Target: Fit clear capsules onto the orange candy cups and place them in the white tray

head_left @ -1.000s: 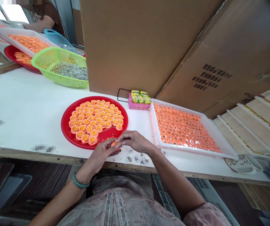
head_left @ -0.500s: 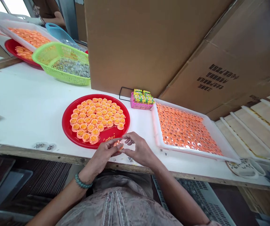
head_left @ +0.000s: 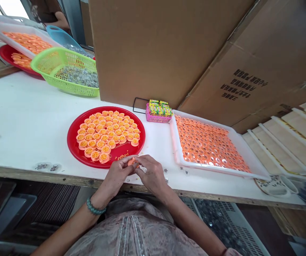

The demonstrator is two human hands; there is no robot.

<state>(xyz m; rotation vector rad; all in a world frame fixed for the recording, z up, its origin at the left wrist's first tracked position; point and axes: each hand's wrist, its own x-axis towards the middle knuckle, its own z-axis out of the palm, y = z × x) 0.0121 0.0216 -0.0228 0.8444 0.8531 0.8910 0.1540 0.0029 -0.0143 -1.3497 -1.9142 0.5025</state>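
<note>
Between both hands, at the front rim of a red round tray (head_left: pixel 74 151), is a small orange plastic cup (head_left: pixel 133 161), partly hidden by fingers. My left hand (head_left: pixel 117 175) pinches it from the left with thumb and fingers. From the right, the fingers and thumb of my right hand (head_left: pixel 151 175) close against the same piece. On the tray lie many orange cups (head_left: pixel 103 137) with yellow bits inside. A small heap of loose yellow beads (head_left: pixel 121 155) lies on the tray just beyond my left hand.
A white tray (head_left: pixel 178 151) of orange cups under clear covers is at the right. Behind stand a pink basket (head_left: pixel 158 118) of small yellow-green packets and cardboard boxes (head_left: pixel 153 49). A green basket (head_left: pixel 70 88) holds clear pieces at the left. Another person's arm (head_left: pixel 60 22) shows at upper left.
My right hand's fingers have closed in on the orange cup, which they stood more apart from before. My left hand keeps its pinch. The whole view has shifted slightly.
</note>
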